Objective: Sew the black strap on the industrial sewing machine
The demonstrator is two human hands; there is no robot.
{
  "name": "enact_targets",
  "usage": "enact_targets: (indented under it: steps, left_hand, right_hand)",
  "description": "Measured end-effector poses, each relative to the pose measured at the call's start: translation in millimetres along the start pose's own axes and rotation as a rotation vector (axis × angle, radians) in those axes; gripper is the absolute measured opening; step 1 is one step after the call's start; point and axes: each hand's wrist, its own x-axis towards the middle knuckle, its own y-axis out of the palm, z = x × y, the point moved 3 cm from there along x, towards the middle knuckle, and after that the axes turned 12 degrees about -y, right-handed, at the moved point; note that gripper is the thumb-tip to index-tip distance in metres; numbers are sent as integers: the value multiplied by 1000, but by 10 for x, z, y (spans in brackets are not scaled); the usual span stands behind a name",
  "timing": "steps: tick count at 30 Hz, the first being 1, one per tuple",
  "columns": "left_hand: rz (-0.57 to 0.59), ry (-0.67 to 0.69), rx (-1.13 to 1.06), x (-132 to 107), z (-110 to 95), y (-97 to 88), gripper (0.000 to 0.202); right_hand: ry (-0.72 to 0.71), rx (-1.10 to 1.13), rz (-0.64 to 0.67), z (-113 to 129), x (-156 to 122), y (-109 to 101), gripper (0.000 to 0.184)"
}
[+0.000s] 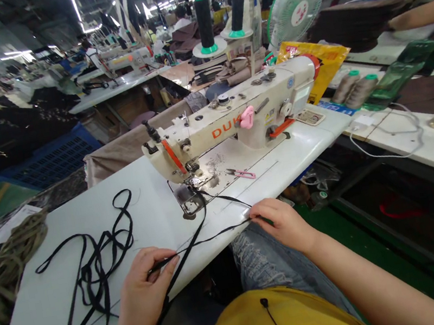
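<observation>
The person is sitting at a white laminate surface, working a narrow black woven strap at a cream industrial sewing machine. The left hand is closing thumb against fingers, pinching the strap just off the front edge of the surface. The right hand is curling its fingertips down onto another stretch of the strap at the edge, gripping it there. Between the hands the strap is running in a taut line, and from them it is leading up under the presser foot. The rest is lying in loose loops on the surface to the left.

The strap is looking light, thin and limp. It will likely twist and tangle easily, so it is best pinched flat between thumb and fingertips close to the foot, with light tension.

It is reading as one strap, though the loops are hiding whether it is a single piece. There is one machine and one pair of pink-handled thread snips lying on the machine bed. Two black thread cones are standing upright behind the machine, and two beige thread cones are lying to its right. One green-rimmed fan is standing beyond.
</observation>
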Motion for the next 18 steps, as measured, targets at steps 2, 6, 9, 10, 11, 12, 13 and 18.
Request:
enact_targets:
  steps: [2,6,9,10,11,12,13,18]
  left_hand:
    - [-38,62,29,-65,6,-3,16]
    - [-24,237,13,-184,20,-5,2]
    - [47,388,-22,-238,-10,-7,13]
    - [70,422,-23,-249,-23,-7,16]
    - [87,448,-16,-258,-36,-7,18]
    - [101,469,-1,-267,-50,-5,19]
    - [106,486,21,-276,-65,-4,21]
    - [42,611,218,-341,-169,1,19]
  right_hand:
    - [-50,-70,-16,33,6,6,15]
    - [-79,-149,-75,32,13,42,11]
    - [-90,-190,-123,-1,5,94,9]
    - [-100,-203,-134,-10,3,112,10]
    - [-111,-217,-145,-18,2,127,10]
    - [-120,-231,-159,-25,1,137,11]
    - [-130,-244,-175,-30,1,144,11]
    - [-145,-270,-221,-50,1,154,12]
